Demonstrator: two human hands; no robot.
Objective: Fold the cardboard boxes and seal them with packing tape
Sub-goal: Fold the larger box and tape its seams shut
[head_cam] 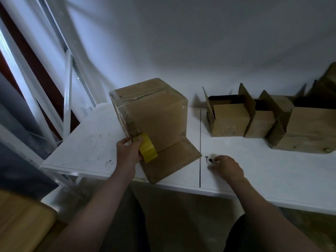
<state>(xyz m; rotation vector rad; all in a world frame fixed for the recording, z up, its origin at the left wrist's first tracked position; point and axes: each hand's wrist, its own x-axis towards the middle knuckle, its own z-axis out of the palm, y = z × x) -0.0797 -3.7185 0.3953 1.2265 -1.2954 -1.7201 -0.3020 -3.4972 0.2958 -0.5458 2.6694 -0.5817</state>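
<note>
A brown cardboard box [160, 120] stands on the white table [87, 142], with clear tape over its top seam and down its near-left corner. One flap lies flat on the table toward me. My left hand [130, 153] holds a yellow roll of packing tape [148, 150] against the box's lower left corner. My right hand [228, 168] rests on the table to the right, fingers closed on a small white and black object [209, 160], perhaps a cutter.
Three more cardboard boxes [230, 118] with upright open flaps line the wall at the right. A seam [200, 142] splits the tabletop. White metal framing [68, 99] stands at the left, and a wooden surface [21, 220] shows at the lower left.
</note>
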